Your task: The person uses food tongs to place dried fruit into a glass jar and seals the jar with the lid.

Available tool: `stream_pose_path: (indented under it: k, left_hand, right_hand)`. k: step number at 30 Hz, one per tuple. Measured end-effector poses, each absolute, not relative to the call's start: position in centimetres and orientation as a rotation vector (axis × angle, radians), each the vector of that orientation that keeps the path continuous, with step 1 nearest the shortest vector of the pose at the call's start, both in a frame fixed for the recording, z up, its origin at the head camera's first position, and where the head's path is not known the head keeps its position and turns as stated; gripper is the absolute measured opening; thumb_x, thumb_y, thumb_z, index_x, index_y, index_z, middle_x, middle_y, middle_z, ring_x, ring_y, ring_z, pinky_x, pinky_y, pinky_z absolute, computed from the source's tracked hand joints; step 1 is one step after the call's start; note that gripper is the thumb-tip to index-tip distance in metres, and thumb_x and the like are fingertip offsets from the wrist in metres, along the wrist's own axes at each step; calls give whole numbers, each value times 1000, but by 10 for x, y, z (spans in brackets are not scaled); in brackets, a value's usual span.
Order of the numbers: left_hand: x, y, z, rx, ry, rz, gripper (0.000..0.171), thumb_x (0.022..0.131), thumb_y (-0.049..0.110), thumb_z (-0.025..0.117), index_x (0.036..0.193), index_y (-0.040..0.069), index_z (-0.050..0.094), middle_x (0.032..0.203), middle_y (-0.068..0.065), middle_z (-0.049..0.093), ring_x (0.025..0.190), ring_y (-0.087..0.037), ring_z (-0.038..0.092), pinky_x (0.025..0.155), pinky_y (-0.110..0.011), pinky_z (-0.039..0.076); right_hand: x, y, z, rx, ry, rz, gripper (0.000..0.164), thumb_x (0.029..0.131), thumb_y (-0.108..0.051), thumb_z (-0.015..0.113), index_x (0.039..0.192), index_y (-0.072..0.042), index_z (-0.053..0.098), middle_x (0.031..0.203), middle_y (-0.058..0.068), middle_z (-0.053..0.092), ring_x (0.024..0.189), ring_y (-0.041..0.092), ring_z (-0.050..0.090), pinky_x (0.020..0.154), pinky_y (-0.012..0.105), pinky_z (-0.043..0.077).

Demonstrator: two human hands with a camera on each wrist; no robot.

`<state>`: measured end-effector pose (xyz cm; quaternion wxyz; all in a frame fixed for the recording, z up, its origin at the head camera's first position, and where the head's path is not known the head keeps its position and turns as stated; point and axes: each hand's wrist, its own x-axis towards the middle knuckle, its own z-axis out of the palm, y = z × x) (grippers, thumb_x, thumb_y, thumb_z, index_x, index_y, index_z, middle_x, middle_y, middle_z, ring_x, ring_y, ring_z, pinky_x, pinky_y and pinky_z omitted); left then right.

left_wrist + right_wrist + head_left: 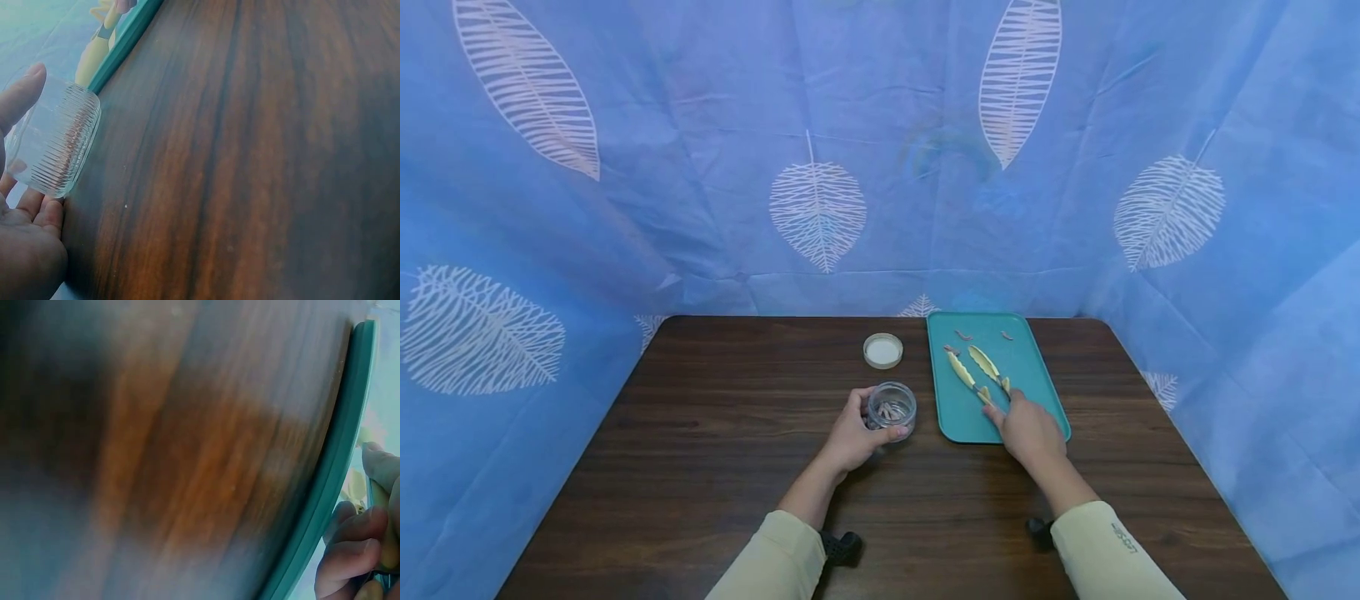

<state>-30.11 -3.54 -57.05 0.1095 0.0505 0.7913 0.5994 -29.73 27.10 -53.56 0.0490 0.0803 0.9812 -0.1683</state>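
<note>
My left hand [852, 435] grips a clear glass jar [904, 400] from its left side, thumb in front and fingers behind. Several small pinkish-brown pieces [891, 411] lie in the bottom of the jar, which has no lid on it. In the left wrist view the ribbed jar [65, 140] stands at the table surface. My right hand [1032, 432] holds a pair of yellow tongs [985, 364] over the teal tray [955, 421], their arms spread apart. One tong tip is close to a small pinkish piece [951, 348]; whether they touch I cannot tell.
More small pinkish pieces [964, 335] lie toward the tray's far end. Behind the jar a round white-centred lid [883, 351] rests on the dark wooden table [722, 433]. A blue leaf-patterned cloth [715, 208] hangs along the table's back and sides.
</note>
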Motion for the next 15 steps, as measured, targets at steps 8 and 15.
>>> stream_pose_path:
  k: [8,15]
  left_hand:
    - [-301,-35,-569,141,2323,1778,84,91,36,91,158,16,44,154,-16,55,143,-39,54,117,-60,44]
    - [-300,-35,-568,135,2327,1771,84,91,36,91,157,16,44,153,-16,55,141,-38,55,117,-59,44]
  right_hand:
    - [-303,266,-530,174,3020,-463,71,112,-46,58,158,7,46,136,35,68,110,50,72,88,59,59]
    - [-304,265,-529,166,3024,-439,66,112,-43,59,157,5,50,137,33,69,107,46,73,85,57,59]
